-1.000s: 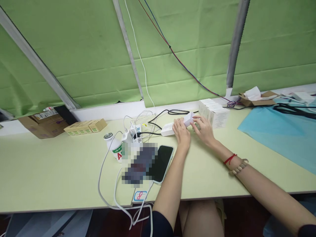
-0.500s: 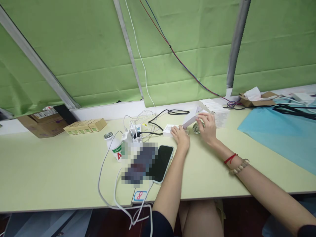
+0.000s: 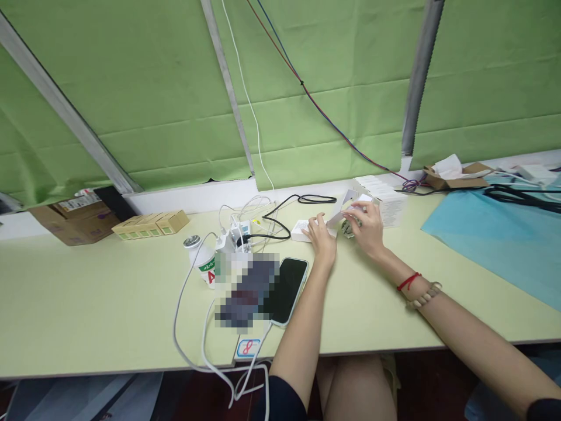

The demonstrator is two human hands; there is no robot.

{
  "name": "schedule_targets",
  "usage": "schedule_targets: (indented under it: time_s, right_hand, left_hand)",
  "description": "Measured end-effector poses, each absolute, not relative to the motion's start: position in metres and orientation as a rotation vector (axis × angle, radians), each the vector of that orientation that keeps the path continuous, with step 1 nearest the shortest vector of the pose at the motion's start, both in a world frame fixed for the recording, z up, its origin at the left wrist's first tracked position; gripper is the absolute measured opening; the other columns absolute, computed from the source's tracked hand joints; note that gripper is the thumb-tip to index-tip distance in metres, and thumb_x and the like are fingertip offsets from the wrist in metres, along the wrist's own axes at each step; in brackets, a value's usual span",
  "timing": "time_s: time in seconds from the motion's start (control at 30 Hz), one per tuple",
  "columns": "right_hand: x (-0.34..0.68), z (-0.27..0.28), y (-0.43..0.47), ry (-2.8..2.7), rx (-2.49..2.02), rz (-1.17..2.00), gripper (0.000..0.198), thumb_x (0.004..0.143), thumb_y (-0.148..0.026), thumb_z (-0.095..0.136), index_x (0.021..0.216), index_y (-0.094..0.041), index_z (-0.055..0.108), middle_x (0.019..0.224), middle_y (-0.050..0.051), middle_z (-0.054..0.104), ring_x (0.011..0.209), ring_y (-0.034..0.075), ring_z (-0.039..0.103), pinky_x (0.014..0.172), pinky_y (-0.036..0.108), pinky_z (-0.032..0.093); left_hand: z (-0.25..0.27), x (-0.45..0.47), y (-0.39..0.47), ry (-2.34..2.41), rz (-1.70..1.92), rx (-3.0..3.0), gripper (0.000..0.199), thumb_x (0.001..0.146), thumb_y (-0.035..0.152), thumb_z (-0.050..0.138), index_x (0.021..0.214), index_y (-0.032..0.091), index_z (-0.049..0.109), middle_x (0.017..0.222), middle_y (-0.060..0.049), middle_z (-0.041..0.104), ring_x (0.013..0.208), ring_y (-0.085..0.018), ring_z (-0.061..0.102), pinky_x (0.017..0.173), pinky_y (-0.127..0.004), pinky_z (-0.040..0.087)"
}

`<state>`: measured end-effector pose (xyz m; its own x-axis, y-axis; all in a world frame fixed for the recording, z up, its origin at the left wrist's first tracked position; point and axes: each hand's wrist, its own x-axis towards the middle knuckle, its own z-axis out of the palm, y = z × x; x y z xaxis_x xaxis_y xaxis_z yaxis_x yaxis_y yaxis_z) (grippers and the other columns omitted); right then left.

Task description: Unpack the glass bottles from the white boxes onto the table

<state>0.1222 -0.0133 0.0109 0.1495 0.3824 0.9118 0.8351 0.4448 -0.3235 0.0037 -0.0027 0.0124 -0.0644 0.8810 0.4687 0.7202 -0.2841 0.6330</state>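
Observation:
A small white box [image 3: 300, 231] lies on the table, its printed face up. My left hand [image 3: 323, 241] rests over its right part, fingers bent and touching the top. From the box's right end rises a thin white flap [image 3: 336, 214]. My right hand [image 3: 367, 227] pinches the upper edge of this flap between thumb and fingertips. Beneath the right fingers sits a small round greenish-grey thing [image 3: 347, 228], mostly hidden. Several white boxes [image 3: 391, 206] stand in a row just behind the right hand.
Left of my arm lie a phone [image 3: 290, 290] and a pixelated flat object [image 3: 249, 292]. A white bottle [image 3: 202, 264], a power strip [image 3: 240, 235] and loose cables stand behind. Tan boxes [image 3: 151, 225] are farther left; a blue sheet [image 3: 495, 234] covers the right.
The flap stands more upright now. My left fingers have bent and lifted a little, and the box has shifted slightly right. My right hand has hardly moved.

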Motion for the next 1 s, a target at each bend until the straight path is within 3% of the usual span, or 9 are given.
schedule_targets:
  time_s: [0.27, 0.43, 0.7, 1.0]
  right_hand:
    - [0.124, 0.011, -0.013, -1.497, -1.157, -0.448, 0.022, 0.087, -0.035, 0.053, 0.083, -0.030, 0.074, 0.100, 0.007, 0.057, 0.091, 0.023, 0.047, 0.078, 0.041, 0.043]
    - [0.124, 0.010, -0.013, -1.487, -1.156, -0.468, 0.022, 0.087, -0.035, 0.054, 0.081, -0.031, 0.074, 0.099, 0.006, 0.058, 0.086, 0.022, 0.047, 0.080, 0.041, 0.042]
    - [0.125, 0.009, -0.012, -1.494, -1.170, -0.441, 0.022, 0.087, -0.034, 0.053, 0.082, -0.031, 0.074, 0.098, 0.006, 0.057, 0.086, 0.022, 0.046, 0.081, 0.041, 0.040]
    - [0.125, 0.010, -0.013, -1.490, -1.157, -0.467, 0.021, 0.088, -0.033, 0.053, 0.081, -0.030, 0.073, 0.097, 0.006, 0.058, 0.086, 0.022, 0.046, 0.078, 0.040, 0.041]
  left_hand:
    - [0.013, 0.005, 0.000, 1.674, 1.334, 2.035, 0.052, 0.072, -0.008, 0.039, 0.113, 0.022, 0.050, 0.113, -0.010, 0.052, 0.114, -0.021, 0.052, 0.106, -0.043, 0.031]
    - [0.015, 0.003, -0.002, 1.671, 1.286, 2.053, 0.052, 0.072, -0.009, 0.038, 0.113, 0.021, 0.049, 0.112, -0.009, 0.053, 0.112, -0.021, 0.053, 0.105, -0.042, 0.032]
    - [0.018, 0.001, -0.003, 1.549, 1.315, 2.099, 0.047, 0.073, -0.006, 0.041, 0.110, 0.022, 0.052, 0.109, -0.008, 0.054, 0.104, -0.019, 0.055, 0.090, -0.030, 0.043]
    - [0.025, -0.005, -0.001, 1.500, 1.397, 2.060, 0.047, 0.073, -0.010, 0.035, 0.101, 0.022, 0.054, 0.104, -0.006, 0.055, 0.097, -0.015, 0.058, 0.084, -0.025, 0.047]
